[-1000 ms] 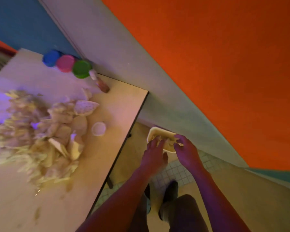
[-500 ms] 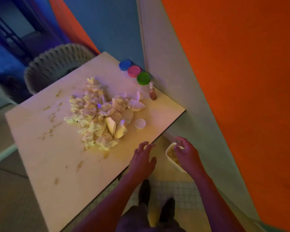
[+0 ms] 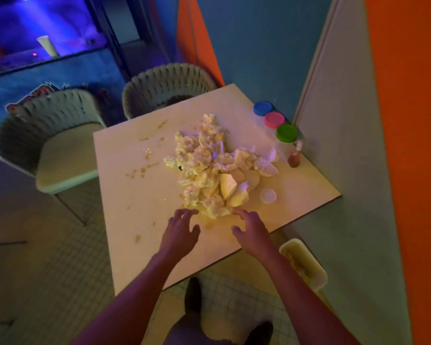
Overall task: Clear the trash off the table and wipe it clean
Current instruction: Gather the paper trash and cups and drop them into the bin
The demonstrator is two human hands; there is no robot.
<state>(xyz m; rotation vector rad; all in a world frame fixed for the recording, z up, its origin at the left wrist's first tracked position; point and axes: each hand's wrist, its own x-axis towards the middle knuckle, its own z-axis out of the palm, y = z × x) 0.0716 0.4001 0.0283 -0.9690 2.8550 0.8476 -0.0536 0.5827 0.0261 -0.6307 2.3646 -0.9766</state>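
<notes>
The trash pile (image 3: 209, 170) lies on the middle of the worktop (image 3: 125, 195) and runs from near the far edge down toward the near edge. It is made of crumpled paper, torn wrappers and flat scraps, all heaped loosely. A small round lid (image 3: 268, 195) lies just beside the pile on its right side, apart from it. Brownish spills and smears (image 3: 144, 170) mark the worktop to the left of the pile and near the front edge.

The left hand (image 3: 179, 232) and the right hand (image 3: 251, 230) hover over the near end of the pile, one at each side. The fingers (image 3: 184, 214) of both hands are spread and lightly curved, and they hold nothing. The fingertips are at or just short of the nearest scraps; contact cannot be confirmed.

A bin (image 3: 305, 265) stands on the floor just beside the right near corner of the worktop and already holds some scraps. Three jars with a blue lid (image 3: 263, 108), a pink lid (image 3: 274, 119) and a green lid (image 3: 286, 133) stand in a row along the far right edge, with a small bottle (image 3: 294, 158) next to them. Two chairs (image 3: 67, 145) stand at the far left side.

Step in hand: trash removal, with most of the pile not yet cleared; wiping not yet begun. The next move probably calls for closing both hands around a portion of the near scraps and carrying it to the bin. Loose pieces may drop during transfer.
</notes>
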